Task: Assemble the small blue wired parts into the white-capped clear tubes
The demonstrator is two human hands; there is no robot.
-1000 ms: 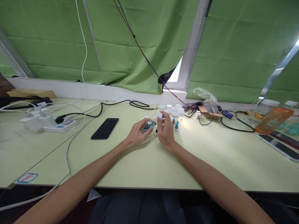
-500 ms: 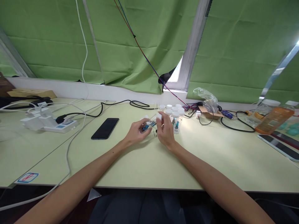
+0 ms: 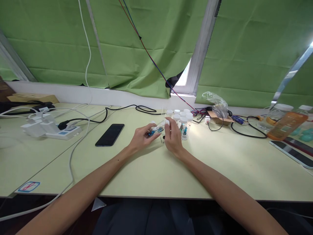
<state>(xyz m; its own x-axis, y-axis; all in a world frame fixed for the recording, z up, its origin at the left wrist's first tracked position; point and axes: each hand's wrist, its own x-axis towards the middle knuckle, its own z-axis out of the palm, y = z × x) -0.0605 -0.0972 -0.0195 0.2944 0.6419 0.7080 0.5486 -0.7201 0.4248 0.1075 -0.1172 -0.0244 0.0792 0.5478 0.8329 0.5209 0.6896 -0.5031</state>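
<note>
My left hand (image 3: 143, 137) is wrapped round a clear plastic tube (image 3: 159, 126) with small blue parts inside. The tube lies tilted, its white-capped end up to the right. At that end my right hand (image 3: 174, 137) pinches the white cap (image 3: 167, 122) between thumb and fingers. Just behind and to the right of my right hand stand several upright clear tubes (image 3: 185, 131) with white caps, some with blue parts in them. A few tiny dark pieces (image 3: 163, 137) lie on the table below the held tube.
A black phone (image 3: 110, 134) lies left of my hands. Farther left is a white power strip (image 3: 61, 133) with plugs and cables. At the right are a small cardboard box (image 3: 220, 120), a plastic bag (image 3: 216, 102), an orange bottle (image 3: 287, 125) and a white-edged phone (image 3: 292, 153).
The tube has tipped slightly and my left fingers have shifted a little on it. My right hand stays at the cap with its fingers slightly closer together.
</note>
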